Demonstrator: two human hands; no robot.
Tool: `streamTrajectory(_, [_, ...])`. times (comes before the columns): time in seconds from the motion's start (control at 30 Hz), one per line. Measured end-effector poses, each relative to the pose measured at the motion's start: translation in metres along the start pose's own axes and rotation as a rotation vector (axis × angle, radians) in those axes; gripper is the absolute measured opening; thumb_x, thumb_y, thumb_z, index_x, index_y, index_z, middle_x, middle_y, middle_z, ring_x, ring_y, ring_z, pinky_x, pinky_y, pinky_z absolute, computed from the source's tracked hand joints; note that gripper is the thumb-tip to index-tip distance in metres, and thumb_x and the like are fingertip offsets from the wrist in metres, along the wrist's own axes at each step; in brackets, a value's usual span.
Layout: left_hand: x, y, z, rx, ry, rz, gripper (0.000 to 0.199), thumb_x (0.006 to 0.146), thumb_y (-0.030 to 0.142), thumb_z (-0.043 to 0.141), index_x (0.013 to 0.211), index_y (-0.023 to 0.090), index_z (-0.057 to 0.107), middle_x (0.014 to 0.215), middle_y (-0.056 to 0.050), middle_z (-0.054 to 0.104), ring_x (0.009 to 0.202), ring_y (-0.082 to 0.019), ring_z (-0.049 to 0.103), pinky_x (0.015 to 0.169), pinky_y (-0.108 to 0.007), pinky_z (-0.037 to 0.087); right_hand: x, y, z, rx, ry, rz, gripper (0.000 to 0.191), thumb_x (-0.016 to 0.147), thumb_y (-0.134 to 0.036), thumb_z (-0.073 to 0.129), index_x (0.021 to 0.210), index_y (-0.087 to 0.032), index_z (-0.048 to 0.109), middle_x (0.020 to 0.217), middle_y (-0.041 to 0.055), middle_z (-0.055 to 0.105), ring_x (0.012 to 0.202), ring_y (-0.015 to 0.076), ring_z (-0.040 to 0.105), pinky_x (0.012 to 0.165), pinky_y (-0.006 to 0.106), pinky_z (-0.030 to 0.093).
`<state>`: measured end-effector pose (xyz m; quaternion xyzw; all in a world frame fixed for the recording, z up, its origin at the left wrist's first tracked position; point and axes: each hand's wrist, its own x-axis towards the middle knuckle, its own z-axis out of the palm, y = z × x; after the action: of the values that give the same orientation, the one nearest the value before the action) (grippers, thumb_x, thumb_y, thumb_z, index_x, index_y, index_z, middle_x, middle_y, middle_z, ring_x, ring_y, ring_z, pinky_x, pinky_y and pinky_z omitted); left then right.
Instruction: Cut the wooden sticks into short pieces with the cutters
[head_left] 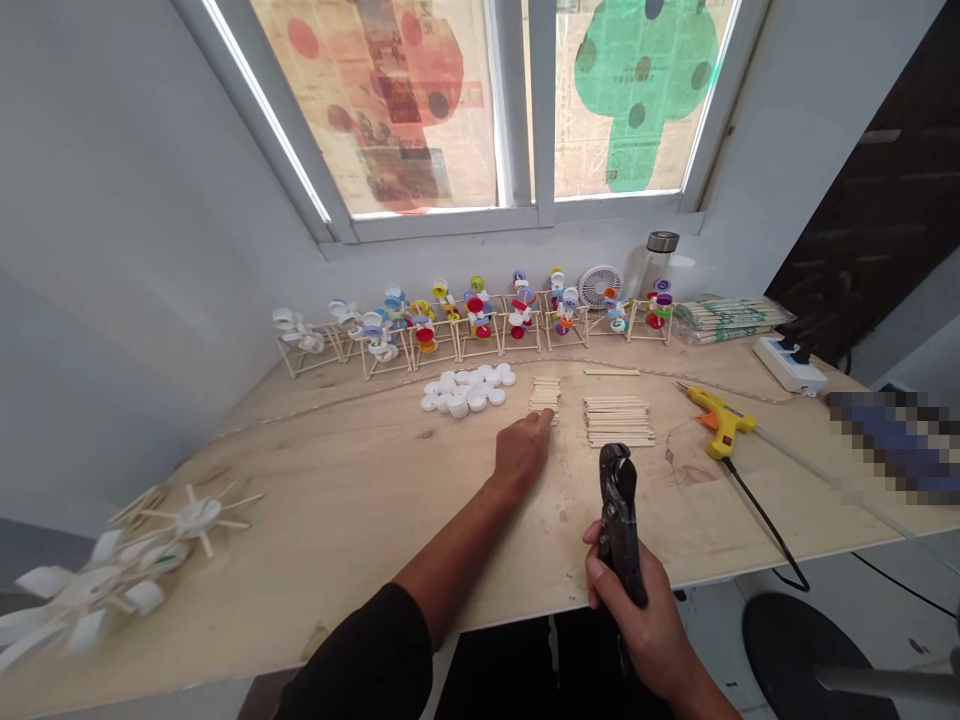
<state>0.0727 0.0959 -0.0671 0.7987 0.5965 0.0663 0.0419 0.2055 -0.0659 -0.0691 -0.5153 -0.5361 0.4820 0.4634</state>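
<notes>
My right hand (652,620) is wrapped round black cutting pliers (619,515), held jaws up above the table's front edge. At the near end of a stack of short wooden sticks (545,391), my left hand (523,452) has its fingers drawn together against the sticks. What lies between its fingertips is hidden. To the right of that stack is a pile of longer wooden sticks (617,421), with a single stick (611,372) lying behind it. White bottle caps (466,388) are grouped on the left of the short sticks.
Stick frames with coloured cap wheels (477,325) line the wall. On the right lie a yellow glue gun (721,420) with its cord, a power strip (789,364) and bagged sticks (731,318). Cap-and-stick wheels (97,588) lie at the left. A small fan (600,287) and bottle (658,262) stand behind.
</notes>
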Motion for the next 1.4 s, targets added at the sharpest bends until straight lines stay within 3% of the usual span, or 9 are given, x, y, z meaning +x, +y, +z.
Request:
streamTrajectory(0.17, [-0.001, 0.002, -0.001, 0.005, -0.006, 0.093, 0.031, 0.088, 0.021, 0.035, 0.116, 0.029, 0.045, 0.093, -0.005, 0.059, 0.089, -0.019, 0.056, 0.070, -0.027, 0.039, 0.000, 0.000, 0.000, -0.006, 0.002, -0.016, 0.022, 0.085, -0.037, 0.045, 0.096, -0.019, 0.048, 0.064, -0.0030, 0.045, 0.058, 0.0136, 0.048, 0.059, 0.025, 0.041])
streamTrajectory(0.37, [-0.001, 0.005, -0.001, -0.007, 0.000, 0.109, 0.032, 0.088, 0.020, 0.036, 0.117, 0.029, 0.045, 0.092, -0.006, 0.058, 0.089, -0.018, 0.055, 0.073, -0.028, 0.040, 0.000, 0.001, 0.000, -0.008, -0.002, -0.013, 0.024, 0.085, -0.039, 0.045, 0.097, -0.018, 0.049, 0.063, -0.0021, 0.046, 0.058, 0.0143, 0.048, 0.056, 0.025, 0.041])
streamTrajectory(0.53, [-0.001, 0.001, 0.001, -0.040, 0.028, 0.067, 0.038, 0.087, 0.020, 0.037, 0.124, 0.030, 0.040, 0.097, -0.005, 0.060, 0.091, -0.018, 0.056, 0.073, -0.026, 0.041, 0.000, 0.002, 0.000, -0.006, 0.005, -0.019, 0.024, 0.084, -0.038, 0.047, 0.097, -0.018, 0.050, 0.062, -0.0023, 0.047, 0.057, 0.0137, 0.048, 0.054, 0.024, 0.041])
streamTrajectory(0.67, [-0.004, -0.006, 0.001, -0.074, 0.072, -0.015, 0.046, 0.087, 0.024, 0.037, 0.133, 0.025, 0.028, 0.109, -0.007, 0.059, 0.092, -0.019, 0.058, 0.071, -0.026, 0.041, 0.000, 0.002, 0.001, -0.028, 0.027, -0.025, 0.024, 0.084, -0.037, 0.047, 0.097, -0.017, 0.050, 0.064, -0.0020, 0.048, 0.057, 0.0136, 0.048, 0.057, 0.025, 0.041])
streamTrajectory(0.87, [-0.012, -0.018, 0.000, -0.125, 0.128, -0.094, 0.044, 0.085, 0.026, 0.041, 0.129, 0.024, 0.033, 0.095, -0.004, 0.064, 0.086, -0.019, 0.060, 0.068, -0.025, 0.040, 0.000, 0.001, 0.001, -0.031, -0.001, -0.015, 0.022, 0.085, -0.037, 0.045, 0.095, -0.018, 0.048, 0.061, -0.0029, 0.047, 0.057, 0.0141, 0.048, 0.057, 0.025, 0.040])
streamTrajectory(1.1, [-0.009, -0.019, 0.002, -0.091, 0.098, 0.023, 0.034, 0.086, 0.024, 0.038, 0.120, 0.026, 0.044, 0.107, -0.003, 0.061, 0.091, -0.018, 0.058, 0.070, -0.025, 0.040, -0.002, -0.003, 0.001, -0.071, -0.002, -0.031, 0.019, 0.086, -0.035, 0.043, 0.094, -0.018, 0.046, 0.063, -0.0028, 0.046, 0.059, 0.0135, 0.047, 0.061, 0.026, 0.039])
streamTrajectory(1.4, [0.003, -0.011, 0.004, -0.021, 0.025, 0.161, 0.036, 0.087, 0.024, 0.036, 0.121, 0.031, 0.045, 0.100, -0.004, 0.061, 0.088, -0.018, 0.058, 0.070, -0.025, 0.040, 0.000, 0.000, 0.001, -0.029, -0.015, -0.028, 0.019, 0.085, -0.035, 0.045, 0.094, -0.019, 0.047, 0.064, -0.0026, 0.047, 0.058, 0.0128, 0.047, 0.058, 0.024, 0.039])
